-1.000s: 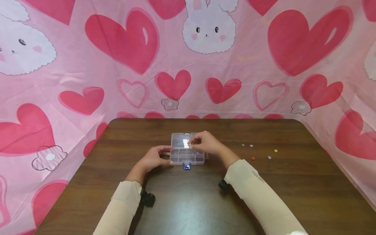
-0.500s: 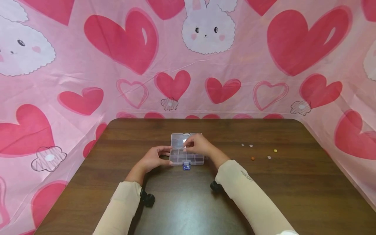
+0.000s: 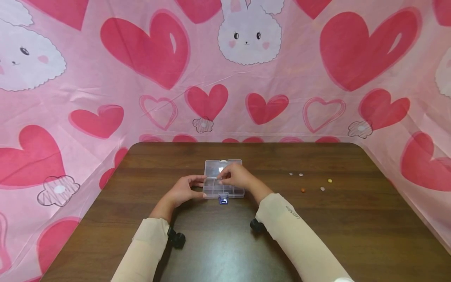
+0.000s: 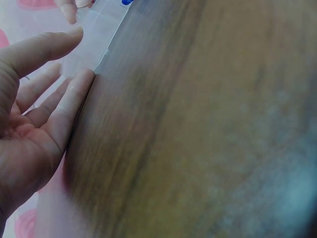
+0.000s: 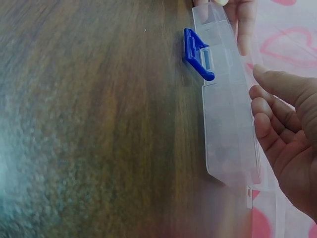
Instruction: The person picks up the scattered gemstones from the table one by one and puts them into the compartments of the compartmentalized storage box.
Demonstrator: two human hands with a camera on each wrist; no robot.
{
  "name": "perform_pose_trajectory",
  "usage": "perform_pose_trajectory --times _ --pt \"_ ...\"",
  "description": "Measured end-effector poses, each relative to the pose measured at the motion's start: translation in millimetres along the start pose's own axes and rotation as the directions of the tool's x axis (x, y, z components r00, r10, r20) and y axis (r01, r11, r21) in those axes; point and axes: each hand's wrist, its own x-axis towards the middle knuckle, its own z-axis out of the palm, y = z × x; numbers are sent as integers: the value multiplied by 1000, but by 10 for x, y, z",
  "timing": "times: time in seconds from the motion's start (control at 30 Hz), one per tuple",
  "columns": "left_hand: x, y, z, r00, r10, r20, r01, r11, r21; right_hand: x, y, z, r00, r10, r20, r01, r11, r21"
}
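Your two hands at a clear compartment box. The clear box (image 3: 234, 195) sits on the table (image 3: 211, 239) between your hands. Your left hand (image 3: 181, 190) grips its end, thumb at the near corner and fingers along the side. Your right hand (image 3: 239, 175) hangs over the compartments with thumb and index finger brought close together; whether they pinch anything you cannot tell from these views.

Progress, as far as it can be judged: the work appears under way and unfinished. The lid (image 3: 212, 166) is already raised, standing beyond your hands, and the blue latch (image 3: 223, 200) is unfastened on the side nearest you. Outside the box, to the right of your right hand, lie five small pieces: two whitish pieces (image 3: 301, 175) farthest from you, a yellow piece (image 3: 330, 181), an orange piece (image 3: 303, 190) nearest your right forearm, and a pale piece (image 3: 322, 188). These appear not yet dealt with. What the compartments beneath your right hand contain is too small and covered to make out.

Writing: your right sleeve (image 3: 294, 229) bears slanted lettering, possibly "Let's Slim", too small to confirm. You can read no brand or label on the box.
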Motion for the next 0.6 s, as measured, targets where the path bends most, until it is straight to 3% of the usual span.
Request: perform_pose_trajectory --times 0.17,0.47,0.6 --pt "136 -230 2 1000 -21 -17 21 1000 0 -5 19 -1 1000 1 -12 -1 1000 -7" --pt "129 -211 0 1000 -18 -19 18 1000 11 -94 49 -19 996 51 -71 -45 995 84" --pt "127 -213 6 999 -27 -24 27 999 17 -136 64 -29 993 36 -116 -25 995 100"
